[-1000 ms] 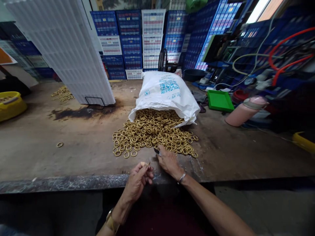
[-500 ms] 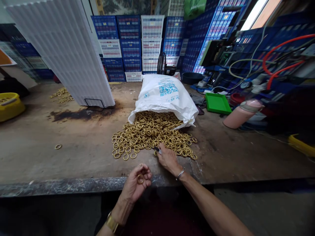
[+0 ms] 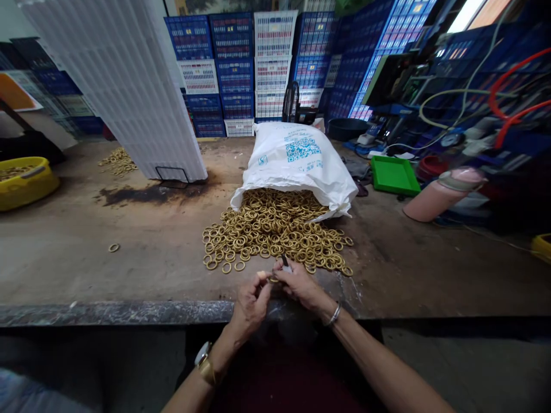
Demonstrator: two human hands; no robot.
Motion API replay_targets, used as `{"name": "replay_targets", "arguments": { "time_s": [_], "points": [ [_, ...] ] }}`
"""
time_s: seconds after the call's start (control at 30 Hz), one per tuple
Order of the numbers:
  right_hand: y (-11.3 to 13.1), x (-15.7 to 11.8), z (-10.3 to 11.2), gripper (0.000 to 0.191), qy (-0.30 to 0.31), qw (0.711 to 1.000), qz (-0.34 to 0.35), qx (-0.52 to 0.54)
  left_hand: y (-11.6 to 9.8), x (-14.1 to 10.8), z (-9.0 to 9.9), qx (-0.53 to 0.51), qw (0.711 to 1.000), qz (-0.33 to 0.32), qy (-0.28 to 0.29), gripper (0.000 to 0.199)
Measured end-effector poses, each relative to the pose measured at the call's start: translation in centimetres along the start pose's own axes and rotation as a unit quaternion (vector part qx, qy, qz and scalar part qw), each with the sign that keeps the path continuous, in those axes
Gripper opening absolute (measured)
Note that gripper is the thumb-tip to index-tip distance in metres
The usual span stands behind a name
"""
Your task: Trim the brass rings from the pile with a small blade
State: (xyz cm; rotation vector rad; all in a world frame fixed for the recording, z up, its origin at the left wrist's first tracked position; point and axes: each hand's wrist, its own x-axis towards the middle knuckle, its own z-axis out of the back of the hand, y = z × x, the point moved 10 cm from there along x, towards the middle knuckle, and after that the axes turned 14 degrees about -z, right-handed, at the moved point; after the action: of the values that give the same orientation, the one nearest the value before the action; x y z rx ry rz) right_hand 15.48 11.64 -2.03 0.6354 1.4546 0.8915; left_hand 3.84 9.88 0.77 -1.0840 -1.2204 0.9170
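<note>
My left hand (image 3: 252, 300) is closed in a pinch at a gold-coloured ring (image 3: 274, 279), held just over the table near its front edge. Meeting it from the other side, my right hand (image 3: 302, 287) is closed round a small pen-like tool (image 3: 286, 265) with a dark end and a pale grey body. The fingertips of my right hand also touch the ring. Whether more rings lie inside my left palm is hidden. Right beyond both hands spreads a heap of similar rings (image 3: 275, 229), spilling from the mouth of a white woven sack (image 3: 297, 163).
One loose ring (image 3: 114, 248) lies at the left. Farther back are a tall white corrugated panel (image 3: 129, 86), a small ring pile (image 3: 119, 162) and a yellow basin (image 3: 26, 186). A green tray (image 3: 395, 175) and pink bottle (image 3: 443, 195) stand right. Stacked crates (image 3: 232, 69) line the back.
My left hand has turned over from palm-up and moved up to my right hand. My right hand has drawn back from the heap's edge with the tool. The view has shifted slightly.
</note>
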Motion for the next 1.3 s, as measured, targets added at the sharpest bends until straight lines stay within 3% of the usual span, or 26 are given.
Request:
{"name": "replay_targets", "arguments": {
  "time_s": [0.1,0.17,0.4,0.57,0.67,0.77,0.87,0.97,1.17,1.3],
  "points": [
    [-0.9,-0.1,-1.1,0.022,0.056,0.996,-0.045,0.055,-0.5,0.2,-0.5,-0.01,1.0,-0.008,0.022,0.019],
    [-1.2,-0.1,-1.3,0.025,0.061,0.995,-0.048,0.065,-0.4,0.3,-0.7,-0.031,0.999,0.009,0.026,0.016],
    [-0.4,0.2,-0.9,0.024,-0.002,0.999,0.034,-0.037,1.2,-0.1,-0.3,-0.052,0.994,0.093,-0.009,0.022],
    [-0.5,0.6,-0.9,0.02,-0.014,0.997,0.045,-0.057,3.2,-1.5,-1.7,-0.148,0.971,0.185,0.034,0.03],
    [-0.8,0.7,-1.2,0.02,0.009,0.999,0.032,-0.041,3.0,-1.7,-2.1,-0.207,0.96,0.184,0.037,0.032],
    [-0.2,0.5,-0.2,0.019,-0.043,0.995,0.053,-0.075,2.7,-1.6,-1.9,-0.212,0.961,0.178,0.02,0.031],
    [1.4,-0.5,0.3,0.016,-0.116,0.963,0.129,-0.207,2.7,-1.5,-1.5,-0.189,0.965,0.179,0.005,0.032],
    [2.0,-1.7,-1.4,0.013,-0.101,0.913,0.191,-0.347,2.7,-1.4,-1.2,-0.161,0.973,0.168,0.001,0.033],
    [1.7,-2.3,-2.8,0.015,-0.097,0.861,0.189,-0.463,2.5,-1.1,-0.6,-0.095,0.986,0.14,0.0,0.031],
    [1.4,-1.3,-2.3,0.017,-0.12,0.838,0.164,-0.506,2.5,-1.6,-0.4,-0.094,0.986,0.138,-0.002,0.031]
  ]
}}
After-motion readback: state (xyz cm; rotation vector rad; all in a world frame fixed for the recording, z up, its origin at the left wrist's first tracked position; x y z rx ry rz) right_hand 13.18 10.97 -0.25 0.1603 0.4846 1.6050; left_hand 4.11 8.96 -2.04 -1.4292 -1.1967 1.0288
